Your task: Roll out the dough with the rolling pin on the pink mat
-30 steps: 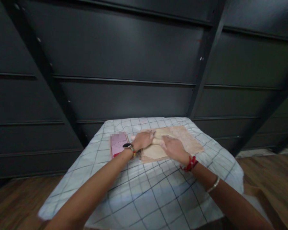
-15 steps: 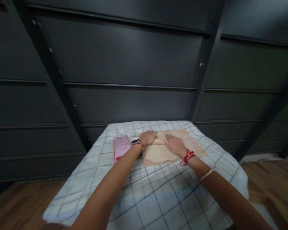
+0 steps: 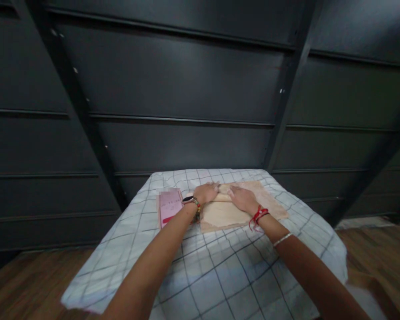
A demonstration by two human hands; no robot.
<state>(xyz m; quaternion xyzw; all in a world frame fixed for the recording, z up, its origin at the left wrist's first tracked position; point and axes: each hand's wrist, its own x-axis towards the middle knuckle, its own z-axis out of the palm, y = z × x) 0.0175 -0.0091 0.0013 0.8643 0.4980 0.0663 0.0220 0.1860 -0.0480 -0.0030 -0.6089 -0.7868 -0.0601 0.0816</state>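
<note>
A beige cloth [image 3: 225, 214] lies flat on the far part of a table under a white checked cover [image 3: 216, 271]. Its far edge is rolled into a thick roll [image 3: 223, 194]. My left hand [image 3: 206, 193] rests on the left end of that roll with fingers curled over it. My right hand [image 3: 242, 198] presses on the roll's right part, fingers bent forward. A watch and beads sit on my left wrist, red thread and a bangle on my right.
A pink phone-like card [image 3: 170, 207] lies on the cover just left of the cloth. A dark panelled wall with slanted metal posts [image 3: 193, 102] stands right behind the table. Wooden floor [image 3: 23, 280] shows on both sides.
Both hands have moved away from me along the cloth, and the rolled part has travelled farther toward the wall. The view has shifted slightly.
</note>
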